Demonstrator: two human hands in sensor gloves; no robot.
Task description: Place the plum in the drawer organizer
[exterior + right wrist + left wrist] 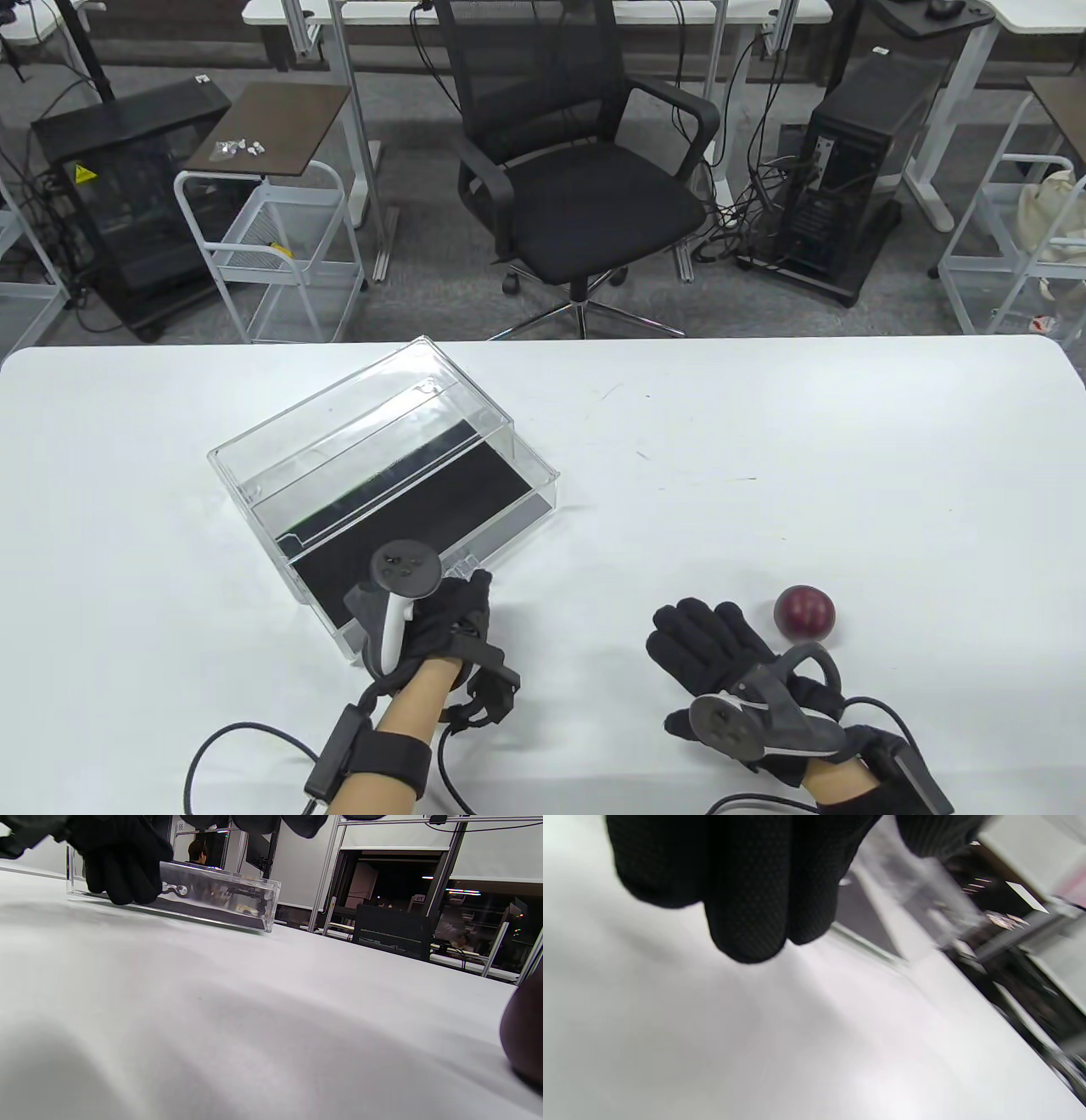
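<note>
The dark red plum (804, 611) lies on the white table, just right of my right hand (704, 632), which rests flat with fingers spread and holds nothing. The plum's edge shows at the right of the right wrist view (524, 1035). The clear drawer organizer (373, 441) stands left of centre with its black-lined drawer (407, 526) pulled out toward me. My left hand (462, 598) sits at the drawer's front right corner with fingers (746, 899) curled down. I cannot tell whether it grips the drawer. The right wrist view shows that hand (121, 874) against the organizer (220, 897).
The white table (764, 441) stretches wide between the organizer and the plum. A black office chair (577, 187) and white carts (271, 246) stand beyond the far edge. Glove cables (221, 747) trail off the near edge.
</note>
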